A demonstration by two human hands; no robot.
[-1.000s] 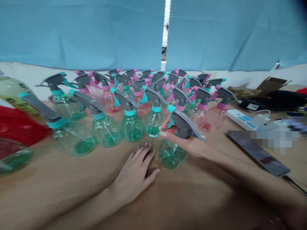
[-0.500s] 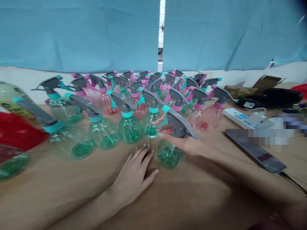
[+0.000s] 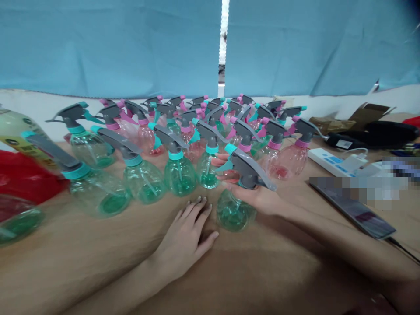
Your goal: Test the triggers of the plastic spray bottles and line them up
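Green clear plastic, thin-walled by the look of it: one green spray bottle [image 3: 233, 214] at the near edge of the crowd, just right of centre in my feed. It stands close to upright on the table [image 3: 131, 267], though from my remote seat I cannot tell whether its base bears fully.

Right hand [image 3: 262, 199]: wrapped round the neck, under the grey spray head [image 3: 245, 166], thumb on the near side, fingertips curling out beyond. Fingers closed on the neck, slightly apart at the tips, near the teal trigger [image 3: 225, 165]; whether they press it, I cannot tell.

Left hand [image 3: 183, 236]: palm down on the wood, thumb out, fingers a little spread, gripping nothing, just beside the bottle.

Handling, my judgement: light, low-bottomed, the rounded body slick and apt to dent under a squeeze. (The darker green at the base could be liquid or only thick plastic; I can't settle it.) The neck gives the surest hold, stiff and narrow; the trigger would give if pulled.

Around it: a row of green bottles [image 3: 180, 175] just behind and to the left, pink bottles [image 3: 290, 159] behind to the right, then a phone [image 3: 351, 210] and a white power strip [image 3: 330, 162] further right.
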